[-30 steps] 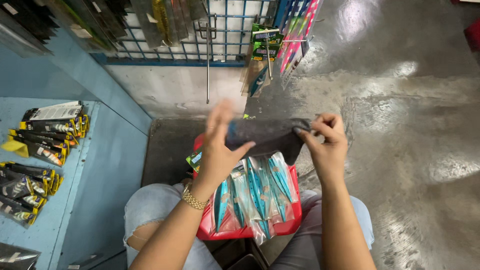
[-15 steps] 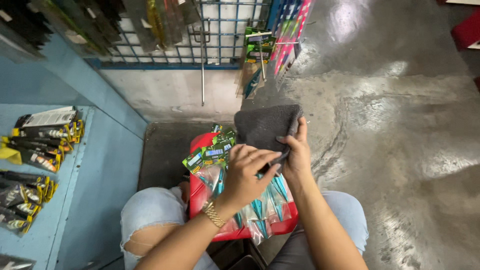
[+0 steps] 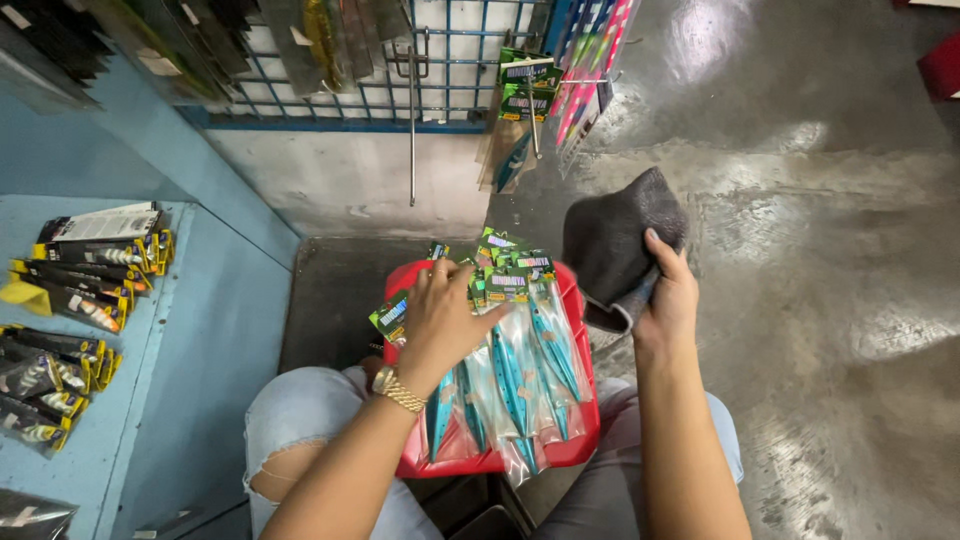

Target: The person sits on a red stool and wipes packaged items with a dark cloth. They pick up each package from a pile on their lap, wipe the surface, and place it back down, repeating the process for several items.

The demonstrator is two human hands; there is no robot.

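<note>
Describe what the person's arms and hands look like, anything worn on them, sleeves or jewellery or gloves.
Both forearms are bare as far as the view shows, with no sleeves in sight. The left hand has no glove; a gold-coloured, chunky link watch or bracelet circles its wrist. The right hand is also gloveless, and its wrist shows nothing worn. I can make out no rings on either hand.

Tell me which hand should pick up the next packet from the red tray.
Left, probably. The left hand already rests on the packets in the red tray, fingers spread over them. The right hand is off to the side, gripping a folded grey cloth.
</note>
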